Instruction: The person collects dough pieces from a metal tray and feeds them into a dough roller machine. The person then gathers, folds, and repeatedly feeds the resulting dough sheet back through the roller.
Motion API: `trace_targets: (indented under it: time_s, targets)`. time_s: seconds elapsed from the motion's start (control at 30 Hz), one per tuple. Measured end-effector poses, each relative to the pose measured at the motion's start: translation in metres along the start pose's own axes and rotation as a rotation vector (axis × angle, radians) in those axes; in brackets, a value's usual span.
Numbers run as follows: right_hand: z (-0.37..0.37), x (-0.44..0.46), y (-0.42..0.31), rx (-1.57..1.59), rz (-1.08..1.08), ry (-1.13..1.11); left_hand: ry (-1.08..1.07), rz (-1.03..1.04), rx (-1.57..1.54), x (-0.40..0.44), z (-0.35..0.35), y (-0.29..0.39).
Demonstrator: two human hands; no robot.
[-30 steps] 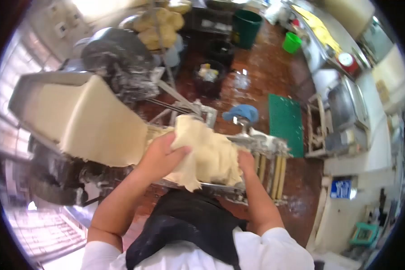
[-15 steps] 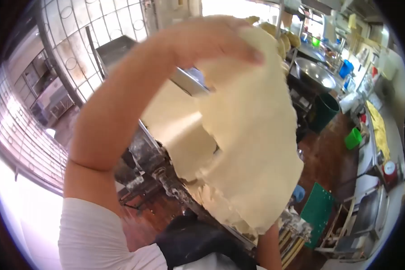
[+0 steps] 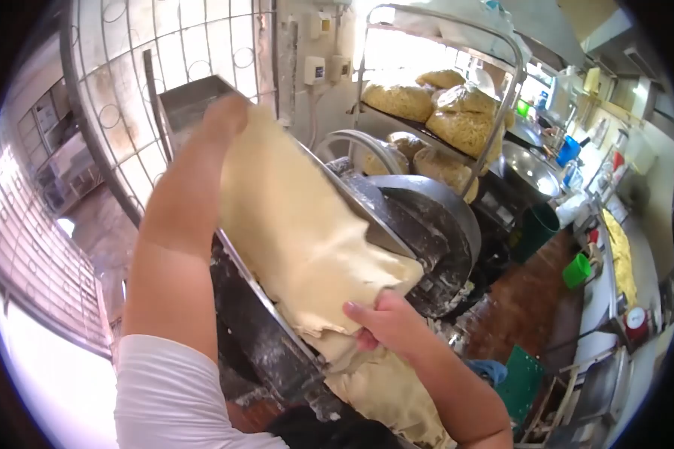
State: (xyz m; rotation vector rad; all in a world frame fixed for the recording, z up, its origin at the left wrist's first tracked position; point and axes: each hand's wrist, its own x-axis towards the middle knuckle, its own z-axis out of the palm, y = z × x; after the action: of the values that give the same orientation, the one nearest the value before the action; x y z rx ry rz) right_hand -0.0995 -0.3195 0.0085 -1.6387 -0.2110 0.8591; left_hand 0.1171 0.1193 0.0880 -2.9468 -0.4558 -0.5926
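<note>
A long pale dough sheet (image 3: 299,217) stretches along the metal bed of a floury machine (image 3: 262,322). My left hand (image 3: 228,114), slightly blurred, grips the sheet's far end, its fingers partly hidden. Near the close end, my right hand (image 3: 386,320) pinches the sheet's torn edge between thumb and fingers. Below that hand, more crumpled dough (image 3: 389,389) hangs or lies at the front of the machine, partly covered by my right forearm.
A large dark wheel (image 3: 434,224) stands right of the machine bed. Behind it, a metal rack (image 3: 517,56) holds several bagged yellowish bundles (image 3: 464,123). A metal tray (image 3: 191,101) is at the far end. On the right are a dark green bin (image 3: 535,228) and a bright green container (image 3: 577,271).
The dough sheet, held up before the camera earlier, is now lowered along the machine bed. My left hand has moved away to the far left, and my right hand has come into view.
</note>
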Motion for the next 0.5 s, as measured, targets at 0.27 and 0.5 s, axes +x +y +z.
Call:
trace_targets:
  time_s: [0.27, 0.5]
  targets:
    - [-0.002, 0.019, -0.004, -0.106, 0.002, 0.042, 0.025, -0.080, -0.014, -0.044, 0.061, 0.033]
    - [-0.008, 0.020, 0.004, 0.000, -0.077, 0.010, -0.778, 0.425, -1.205, -0.212, -0.052, 0.123]
